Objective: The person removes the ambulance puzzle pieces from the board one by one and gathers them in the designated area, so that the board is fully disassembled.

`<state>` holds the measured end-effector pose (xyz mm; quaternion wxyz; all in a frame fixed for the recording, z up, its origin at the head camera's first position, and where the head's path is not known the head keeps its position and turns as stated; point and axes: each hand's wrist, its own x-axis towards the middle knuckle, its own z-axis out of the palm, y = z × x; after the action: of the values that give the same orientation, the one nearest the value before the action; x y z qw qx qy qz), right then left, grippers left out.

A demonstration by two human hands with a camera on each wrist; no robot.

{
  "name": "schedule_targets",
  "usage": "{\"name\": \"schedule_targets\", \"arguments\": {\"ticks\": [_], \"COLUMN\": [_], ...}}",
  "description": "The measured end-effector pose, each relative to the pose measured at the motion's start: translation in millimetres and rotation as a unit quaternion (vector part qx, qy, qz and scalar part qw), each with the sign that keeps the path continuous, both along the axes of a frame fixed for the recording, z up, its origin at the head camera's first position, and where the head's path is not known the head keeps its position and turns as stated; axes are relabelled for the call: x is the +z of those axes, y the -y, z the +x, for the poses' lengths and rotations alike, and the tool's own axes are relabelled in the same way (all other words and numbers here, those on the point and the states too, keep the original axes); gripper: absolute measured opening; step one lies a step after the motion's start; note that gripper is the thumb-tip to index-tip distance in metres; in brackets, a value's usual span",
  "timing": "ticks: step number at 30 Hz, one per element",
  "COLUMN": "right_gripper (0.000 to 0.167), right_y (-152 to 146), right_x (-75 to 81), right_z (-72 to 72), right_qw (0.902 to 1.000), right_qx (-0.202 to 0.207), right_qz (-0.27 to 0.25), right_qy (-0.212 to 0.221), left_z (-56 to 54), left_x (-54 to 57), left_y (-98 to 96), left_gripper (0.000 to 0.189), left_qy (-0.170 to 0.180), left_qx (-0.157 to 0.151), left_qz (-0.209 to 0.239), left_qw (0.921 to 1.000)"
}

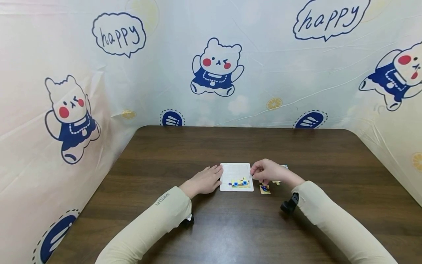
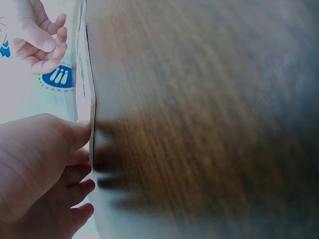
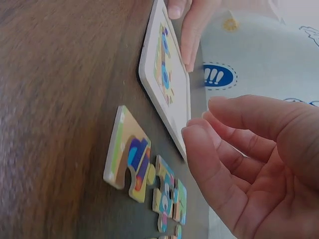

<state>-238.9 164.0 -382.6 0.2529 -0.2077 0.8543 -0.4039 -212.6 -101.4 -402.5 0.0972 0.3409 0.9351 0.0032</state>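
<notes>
A white puzzle board (image 1: 234, 170) lies flat on the table, with a joined strip of yellow and blue jigsaw pieces (image 1: 240, 183) along its near side. My left hand (image 1: 206, 180) rests against the board's left edge, fingers extended onto the rim. Just beyond the right edge hovers my right hand (image 1: 269, 171); in the right wrist view its fingers are loosely bent and nothing shows between them. Below that hand lies a loose jigsaw piece (image 3: 130, 162) with a blue and purple picture. More loose pieces (image 3: 165, 194) sit beyond it, partly covered by the right hand in the head view.
The dark wooden table (image 1: 184, 146) extends around the board on all sides. A printed cloth (image 1: 263, 66) with cartoon bears hangs behind its far edge and at the sides. Each wrist carries a small black device, such as the right wrist camera (image 1: 290, 204).
</notes>
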Motion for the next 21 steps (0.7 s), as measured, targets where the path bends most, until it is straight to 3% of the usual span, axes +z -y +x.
{"name": "schedule_targets", "arguments": {"ticks": [21], "right_gripper": [0.008], "right_y": [31.2], "right_x": [-7.4], "right_z": [2.0], "right_qw": [0.9982], "right_qx": [0.053], "right_qz": [-0.021], "right_qy": [-0.019], "left_z": [-0.7], "left_x": [-1.3], "left_y": [-0.2], "left_gripper": [0.051], "left_qy": [-0.003], "left_qx": [0.001], "left_qz": [0.004], "left_qw": [1.0]}}
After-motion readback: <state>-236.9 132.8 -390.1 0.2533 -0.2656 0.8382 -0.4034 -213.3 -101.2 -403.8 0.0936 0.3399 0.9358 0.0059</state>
